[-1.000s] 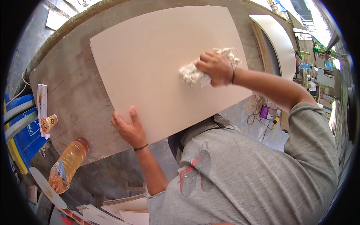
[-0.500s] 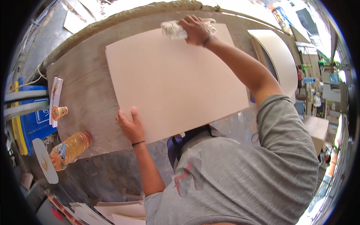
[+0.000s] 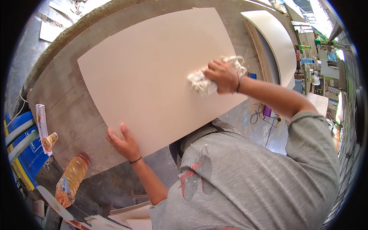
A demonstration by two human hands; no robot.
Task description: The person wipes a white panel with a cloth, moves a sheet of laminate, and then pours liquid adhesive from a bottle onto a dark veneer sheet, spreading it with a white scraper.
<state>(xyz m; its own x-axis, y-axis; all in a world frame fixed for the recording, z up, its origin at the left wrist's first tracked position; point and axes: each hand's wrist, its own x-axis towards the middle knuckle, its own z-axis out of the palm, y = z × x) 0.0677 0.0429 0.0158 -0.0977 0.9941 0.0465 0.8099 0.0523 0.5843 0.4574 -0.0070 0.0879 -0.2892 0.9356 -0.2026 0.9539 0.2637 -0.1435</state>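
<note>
A large pale, thin flat board (image 3: 149, 80) lies on a worn wooden table. My right hand (image 3: 223, 76) is closed on a bunched whitish cloth rag (image 3: 202, 82), pressing it against the board's right part; some of the rag sticks out beyond my knuckles. At the board's near left edge rests my left hand (image 3: 126, 143), thumb apart from the fingers, which touch the edge. The fingertips of my right hand are partly buried in the cloth.
A plastic bottle of amber liquid (image 3: 74, 172) stands at the table's near left, with an orange-and-white cup (image 3: 50, 141) and white strips (image 3: 40, 119) beyond. To the right lies a curved white panel (image 3: 272, 42). Below left are stacked boards (image 3: 132, 214).
My right hand has brought the rag from the board's far edge toward me, to its right part. My left hand stays at the near left edge. The view has shifted somewhat.
</note>
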